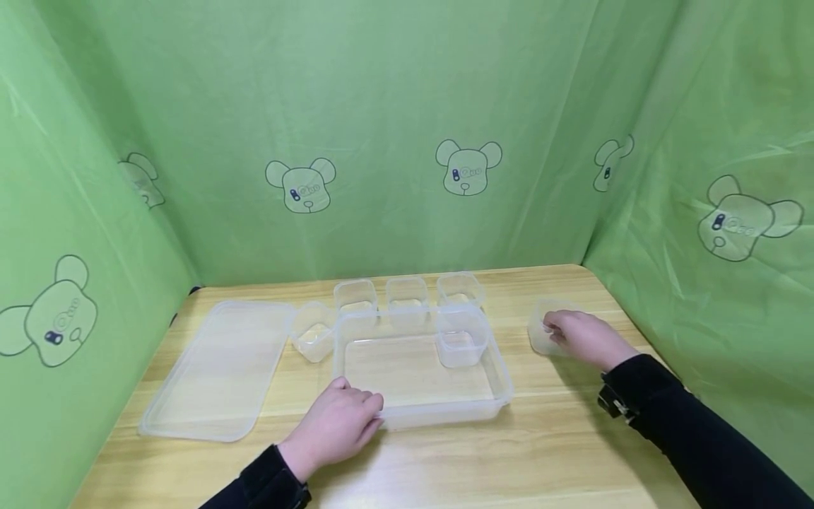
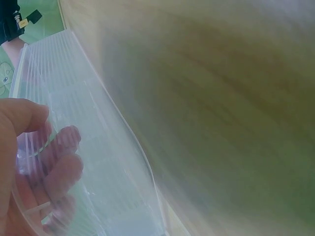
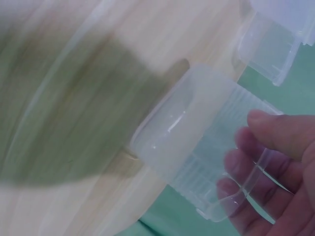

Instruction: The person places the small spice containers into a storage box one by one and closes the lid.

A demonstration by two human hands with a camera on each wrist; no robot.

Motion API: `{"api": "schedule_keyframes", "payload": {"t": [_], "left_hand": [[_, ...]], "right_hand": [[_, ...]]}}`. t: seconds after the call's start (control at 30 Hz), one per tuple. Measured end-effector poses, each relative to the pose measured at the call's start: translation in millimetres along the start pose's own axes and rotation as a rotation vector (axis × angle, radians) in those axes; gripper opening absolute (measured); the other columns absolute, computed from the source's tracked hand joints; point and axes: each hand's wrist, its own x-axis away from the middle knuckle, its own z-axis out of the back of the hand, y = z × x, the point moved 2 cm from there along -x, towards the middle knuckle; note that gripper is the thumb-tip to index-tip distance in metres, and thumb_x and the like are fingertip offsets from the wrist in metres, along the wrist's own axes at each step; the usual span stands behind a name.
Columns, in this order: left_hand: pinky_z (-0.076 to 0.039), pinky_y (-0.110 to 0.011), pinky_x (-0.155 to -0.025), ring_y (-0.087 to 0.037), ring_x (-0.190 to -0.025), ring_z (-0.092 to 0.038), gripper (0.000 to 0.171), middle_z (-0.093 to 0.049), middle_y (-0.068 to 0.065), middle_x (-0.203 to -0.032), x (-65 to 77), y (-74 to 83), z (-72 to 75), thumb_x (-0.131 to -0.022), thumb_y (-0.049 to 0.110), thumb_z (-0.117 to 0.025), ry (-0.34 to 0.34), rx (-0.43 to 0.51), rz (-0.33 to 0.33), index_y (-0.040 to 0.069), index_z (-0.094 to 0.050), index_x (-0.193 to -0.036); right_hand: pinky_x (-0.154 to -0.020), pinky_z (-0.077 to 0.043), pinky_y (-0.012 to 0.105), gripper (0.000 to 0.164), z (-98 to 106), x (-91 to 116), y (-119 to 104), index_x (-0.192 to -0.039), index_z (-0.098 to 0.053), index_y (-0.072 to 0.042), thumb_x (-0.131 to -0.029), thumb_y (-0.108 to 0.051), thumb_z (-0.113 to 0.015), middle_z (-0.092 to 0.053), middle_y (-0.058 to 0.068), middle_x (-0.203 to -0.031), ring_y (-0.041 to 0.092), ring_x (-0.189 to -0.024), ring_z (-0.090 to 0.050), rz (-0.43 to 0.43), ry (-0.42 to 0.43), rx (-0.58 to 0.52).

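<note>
A large clear plastic container (image 1: 439, 413) sits in the middle of the table. My left hand (image 1: 340, 424) grips its front left corner, and through the ribbed wall (image 2: 93, 132) the fingers show on the inner side, thumb outside. Farther right, my right hand (image 1: 585, 337) pinches the rim of a small clear plastic container (image 3: 197, 128), thumb on one side of the wall and fingertips behind it. Another small container (image 1: 462, 346) stands inside the large one, at its back right.
Behind the large container stand three small clear containers in a row, the middle one (image 1: 407, 291) among them. One more small container (image 1: 313, 343) lies tilted at the left, beside a flat clear lid (image 1: 219, 375). Green cloth (image 1: 381, 106) surrounds the wooden table (image 1: 496, 459).
</note>
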Motion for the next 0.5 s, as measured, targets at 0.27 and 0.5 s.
{"api": "schedule_keyframes", "payload": {"t": [0.27,0.5], "left_hand": [[-0.035,-0.027,-0.066,-0.005,-0.058,-0.052,0.026,-0.052,0.015,-0.065,-0.2,0.4,0.0,-0.091,0.035,-0.070,-0.002,-0.001,-0.001,0.022,-0.050,-0.081],[-0.035,-0.027,-0.066,-0.005,-0.059,-0.053,0.026,-0.052,0.015,-0.066,0.5,0.7,-1.4,-0.091,0.035,-0.070,0.011,0.002,-0.002,0.022,-0.050,-0.081]], "right_hand": [[-0.069,-0.052,0.042,0.018,13,1,-8,-0.084,-0.060,-0.009,-0.085,0.004,-0.073,-0.061,-0.002,-0.079,0.016,-0.074,-0.059,0.017,0.036,0.013],[-0.067,-0.049,0.038,0.020,36,0,-23,-0.086,-0.060,-0.010,-0.084,0.004,-0.074,-0.058,-0.002,-0.078,0.013,-0.071,-0.053,0.055,0.090,0.045]]}}
